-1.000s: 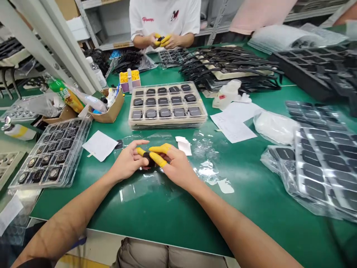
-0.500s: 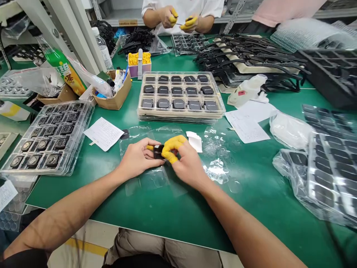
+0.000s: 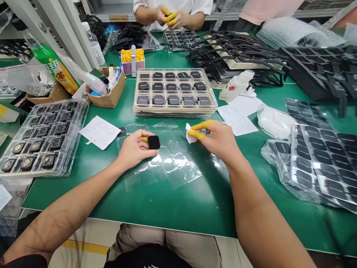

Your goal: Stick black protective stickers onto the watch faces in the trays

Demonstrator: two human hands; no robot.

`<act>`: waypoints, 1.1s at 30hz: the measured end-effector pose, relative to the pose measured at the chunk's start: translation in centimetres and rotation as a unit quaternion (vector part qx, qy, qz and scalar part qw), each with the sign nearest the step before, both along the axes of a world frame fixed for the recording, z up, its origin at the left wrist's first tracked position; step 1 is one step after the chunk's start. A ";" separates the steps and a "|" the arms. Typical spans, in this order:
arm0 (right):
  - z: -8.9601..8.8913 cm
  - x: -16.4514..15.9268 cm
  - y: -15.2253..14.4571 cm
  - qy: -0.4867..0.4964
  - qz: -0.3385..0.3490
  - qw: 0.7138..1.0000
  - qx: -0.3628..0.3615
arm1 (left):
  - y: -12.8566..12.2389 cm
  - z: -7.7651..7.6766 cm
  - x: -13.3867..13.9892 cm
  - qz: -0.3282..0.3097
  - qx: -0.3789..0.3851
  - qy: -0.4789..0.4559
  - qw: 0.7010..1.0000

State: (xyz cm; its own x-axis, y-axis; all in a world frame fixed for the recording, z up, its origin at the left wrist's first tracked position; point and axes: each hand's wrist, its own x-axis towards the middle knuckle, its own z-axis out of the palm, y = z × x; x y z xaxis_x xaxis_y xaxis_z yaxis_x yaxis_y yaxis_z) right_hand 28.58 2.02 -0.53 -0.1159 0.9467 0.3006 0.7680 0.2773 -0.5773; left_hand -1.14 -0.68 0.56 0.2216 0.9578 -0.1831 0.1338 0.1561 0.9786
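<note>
Above the green worktop (image 3: 195,212), the left hand (image 3: 135,150) is clasping a square dark-faced device (image 3: 154,142) between thumb and fingers, the dark face showing toward the camera. To the device's right and well apart from it, the right hand (image 3: 220,137) is pinching a white piece (image 3: 190,137), paper or cloth, with its yellow-covered fingers (image 3: 201,125). The device, nearly square, is presenting no clear long axis; the right hand is standing farther from it, across clear film (image 3: 181,163). Beyond both hands, a tray (image 3: 175,110) is holding rows of dark parts.
</note>
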 end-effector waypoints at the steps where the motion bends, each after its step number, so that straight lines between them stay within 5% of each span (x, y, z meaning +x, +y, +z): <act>1: 0.2 -1.3 -0.4 0.023 0.024 0.999 0.038 | 0.0 -0.1 0.0 -0.003 0.001 0.000 1.000; 5: 0.0 -7.9 -2.1 0.055 0.173 0.970 0.160 | 0.0 -0.5 0.3 -0.017 0.012 -0.014 1.000; 8: -1.1 -10.3 -2.6 0.032 0.144 0.970 0.195 | 0.0 -0.6 0.4 -0.015 0.006 -0.012 1.000; 14: -1.9 -9.3 -2.4 0.027 0.120 0.978 0.169 | -0.1 -0.6 0.3 -0.010 -0.003 -0.007 1.000; 19: -1.3 -9.0 -2.4 0.001 0.014 0.991 0.132 | -0.1 -0.2 0.6 0.011 -0.018 0.013 1.000; 24: -1.6 -9.1 -2.3 -0.021 0.049 0.992 0.115 | 0.1 -0.1 0.5 0.005 -0.013 0.010 1.000; 29: -1.1 -4.2 -1.0 -0.124 -0.133 0.979 0.097 | -0.7 -0.3 0.7 -0.021 -0.001 0.018 1.000; 31: -0.7 -3.7 -1.2 -0.092 -0.113 0.982 0.118 | -2.2 -0.5 1.8 -0.053 0.002 -0.020 0.998; 33: -0.6 -5.0 -1.5 -0.038 -0.014 0.994 0.100 | -4.1 -0.7 3.2 -0.074 0.002 -0.081 0.994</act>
